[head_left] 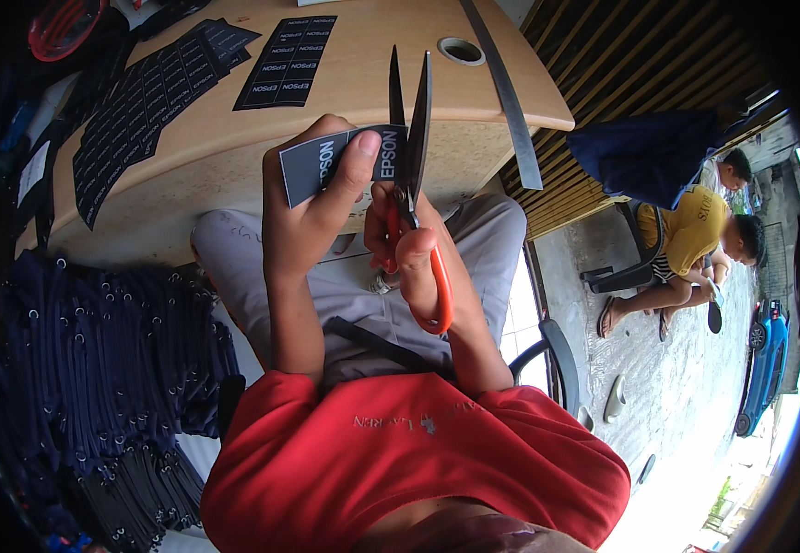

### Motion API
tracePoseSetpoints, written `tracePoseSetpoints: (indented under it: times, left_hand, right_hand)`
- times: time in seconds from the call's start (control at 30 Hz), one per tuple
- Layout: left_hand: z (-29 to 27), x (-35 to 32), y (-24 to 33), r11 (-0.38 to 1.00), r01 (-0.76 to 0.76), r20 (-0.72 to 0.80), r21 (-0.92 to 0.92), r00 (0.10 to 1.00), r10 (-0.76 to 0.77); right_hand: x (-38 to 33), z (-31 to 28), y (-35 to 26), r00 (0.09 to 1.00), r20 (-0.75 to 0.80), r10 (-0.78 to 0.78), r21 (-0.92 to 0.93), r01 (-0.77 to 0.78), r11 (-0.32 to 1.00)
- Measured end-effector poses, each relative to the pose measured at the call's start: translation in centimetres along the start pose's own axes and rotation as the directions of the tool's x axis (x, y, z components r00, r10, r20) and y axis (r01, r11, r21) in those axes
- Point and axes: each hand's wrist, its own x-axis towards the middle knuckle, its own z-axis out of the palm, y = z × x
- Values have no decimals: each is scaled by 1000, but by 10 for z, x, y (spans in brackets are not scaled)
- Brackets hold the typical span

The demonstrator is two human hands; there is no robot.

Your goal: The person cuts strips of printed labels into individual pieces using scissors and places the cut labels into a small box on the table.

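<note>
Left hand (312,198) pinches label strip (340,158), right hand (409,244) w/ scissors (411,147).

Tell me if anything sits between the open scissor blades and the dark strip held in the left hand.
Nothing visible does. The scissors, held by the right hand, are open with the blades right at the right end of the dark label strip. The left hand pinches the strip further left, its thumb close beside the blades but not between them.
</note>
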Motion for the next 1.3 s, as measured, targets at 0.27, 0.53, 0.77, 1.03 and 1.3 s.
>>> tracePoseSetpoints:
  times: [0.27, 0.53, 0.77, 1.03, 1.3]
  left_hand:
    - [0, 0, 1, 999, -17, 10, 30, 1000, 17]
    - [-1, -1, 5, 992, -66, 4, 107, 998, 66]
    - [-2, -1, 6, 986, -95, 5, 140, 995, 95]
    - [-1, -1, 9, 984, -106, 10, 146, 994, 105]
    - [-3, -2, 5, 986, -93, -8, 138, 995, 95]
  right_hand:
    - [1, -1, 2, 1000, 11, -29, -12, 29, 1000]
    - [1, -3, 4, 996, 28, -84, -13, 84, 996]
    - [1, 0, 2, 999, -14, -43, -27, 43, 999]
    - [1, 0, 0, 998, 13, -57, -4, 57, 998]
    - [1, 3, 1, 1000, 8, 4, -26, -3, 1000]
